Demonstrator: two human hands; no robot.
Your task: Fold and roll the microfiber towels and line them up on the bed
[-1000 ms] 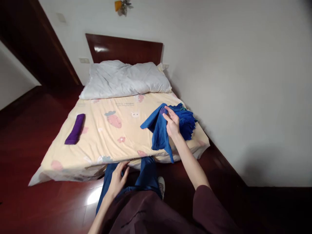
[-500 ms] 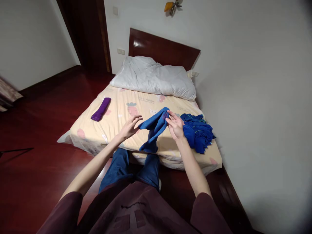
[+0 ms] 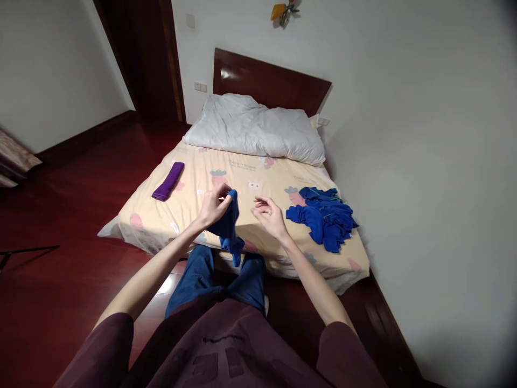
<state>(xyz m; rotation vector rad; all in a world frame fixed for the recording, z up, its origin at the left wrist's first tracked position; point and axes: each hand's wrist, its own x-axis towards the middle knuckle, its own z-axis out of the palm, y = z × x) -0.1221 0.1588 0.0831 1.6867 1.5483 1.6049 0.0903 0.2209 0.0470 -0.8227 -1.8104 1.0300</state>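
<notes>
Blue cloth (image 3: 229,226): position and grip?

Hanging from the left hand (image 3: 215,206), whose thumb and fingers are pinched on its upper end. It drapes over the near edge of the bed (image 3: 194,180); in view, its lower tip falls between the legs of the blue trousers (image 3: 191,276).

And the right hand (image 3: 270,217)?

Partly open, fingers loosely curled, palm turned towards the left hand. Apart from the cloth, over the sheet.

Next outward?

To the right, a crumpled blue pile (image 3: 328,221) near the bed's right edge, green trim or cord visible on it. To the left, a purple bundle (image 3: 168,181), neatly folded into a long strip, lying slantwise on the printed sheet.

Far end?

White bedding (image 3: 254,128), rumpled, lying across the bed before the dark wooden headboard (image 3: 271,76). Above that, a wall fixture (image 3: 279,12) with an orange part.
</notes>
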